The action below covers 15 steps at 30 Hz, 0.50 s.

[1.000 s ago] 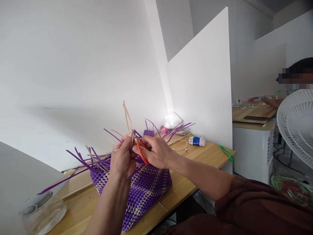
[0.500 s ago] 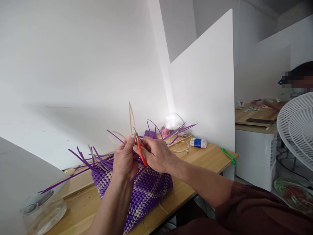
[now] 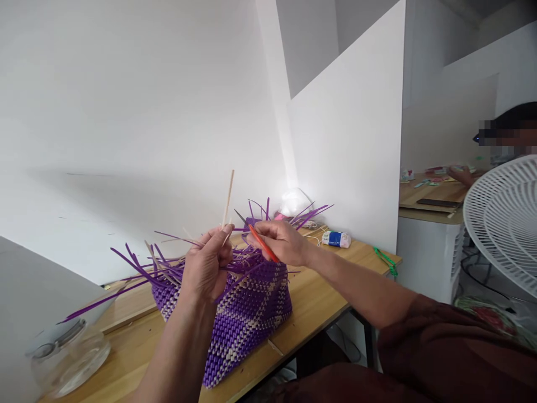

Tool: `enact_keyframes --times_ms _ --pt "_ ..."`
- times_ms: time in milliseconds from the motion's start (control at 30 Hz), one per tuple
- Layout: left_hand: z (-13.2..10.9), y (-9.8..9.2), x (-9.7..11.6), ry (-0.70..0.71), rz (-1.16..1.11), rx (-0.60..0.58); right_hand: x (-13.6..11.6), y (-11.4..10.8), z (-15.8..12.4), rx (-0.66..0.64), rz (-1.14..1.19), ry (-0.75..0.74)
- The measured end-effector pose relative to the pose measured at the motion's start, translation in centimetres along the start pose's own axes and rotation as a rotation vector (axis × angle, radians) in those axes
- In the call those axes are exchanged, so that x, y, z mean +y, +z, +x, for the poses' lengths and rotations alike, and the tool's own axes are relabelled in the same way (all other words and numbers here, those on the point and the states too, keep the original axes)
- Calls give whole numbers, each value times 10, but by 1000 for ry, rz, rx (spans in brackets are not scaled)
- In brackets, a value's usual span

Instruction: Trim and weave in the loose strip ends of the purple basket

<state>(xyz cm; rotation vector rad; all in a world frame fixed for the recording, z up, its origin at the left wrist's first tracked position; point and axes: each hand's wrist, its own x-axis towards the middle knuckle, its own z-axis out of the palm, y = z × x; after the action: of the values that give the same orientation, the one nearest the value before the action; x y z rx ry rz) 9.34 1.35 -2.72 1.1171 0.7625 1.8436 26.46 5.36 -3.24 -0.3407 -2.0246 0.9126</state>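
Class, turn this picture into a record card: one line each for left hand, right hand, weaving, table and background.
Left hand: pinching a pale strip that rises above the fingertips
Right hand: holding an orange-handled cutting tool, tip pointing up and left
Weaving: purple-and-cream basketwork with loose purple strips
Table: wooden; also bears a blue-labelled bundle and green cord
Background: white fan; another person's hand at a farther table

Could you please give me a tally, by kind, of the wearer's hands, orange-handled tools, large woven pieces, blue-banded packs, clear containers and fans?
Wearer's hands: 2 (left hand, right hand)
Orange-handled tool: 1
Large woven piece: 1
Blue-banded pack: 1
Clear container: 1
Fan: 1
Total: 7
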Motion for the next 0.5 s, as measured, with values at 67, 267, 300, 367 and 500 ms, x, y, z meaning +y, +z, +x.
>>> enact_keyframes --times_ms 67,267,300,367,500 --pt "1 -2 1 -8 46 -25 -9 -19 -3 -104 -113 40" --pt "1 -10 3 -75 172 -79 -25 -50 -6 -346 -422 139" --pt "1 -11 3 -90 191 -88 -26 -51 -5 -367 -426 149" --pt "1 -13 4 -113 232 -115 -29 -52 -3 -387 -446 163" --pt "1 -14 5 -114 285 -194 -34 -57 2 -437 -497 174"
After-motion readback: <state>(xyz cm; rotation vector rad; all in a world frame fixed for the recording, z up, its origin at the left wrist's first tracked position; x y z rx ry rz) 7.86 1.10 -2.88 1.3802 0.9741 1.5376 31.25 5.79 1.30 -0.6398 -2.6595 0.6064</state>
